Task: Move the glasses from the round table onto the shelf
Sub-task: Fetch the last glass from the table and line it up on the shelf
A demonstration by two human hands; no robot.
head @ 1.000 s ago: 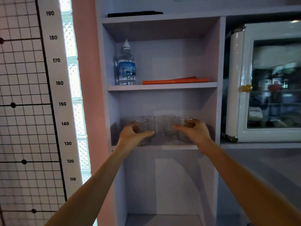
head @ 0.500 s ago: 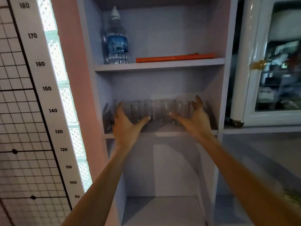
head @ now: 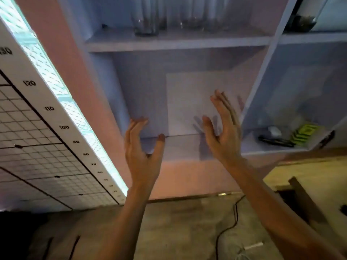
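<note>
My left hand (head: 144, 147) and right hand (head: 223, 132) hang spread, empty; the glasses (head: 146, 23) crowd the shelf (head: 176, 43) front edge, so a knock could tip them.

Pale lilac shelving unit (head: 180, 44) with open compartments, pink wall (head: 62, 45) to its left. Left of that, a lit glass-block window strip (head: 45, 62) and a white height scale (head: 37, 102) beside a black-lined grid panel (head: 28, 156). Floor (head: 178, 231) brownish, worn; a black cable (head: 231, 222) trails across it. Yellow-and-black item (head: 304, 133) at the right edge of the lower right compartment.
</note>
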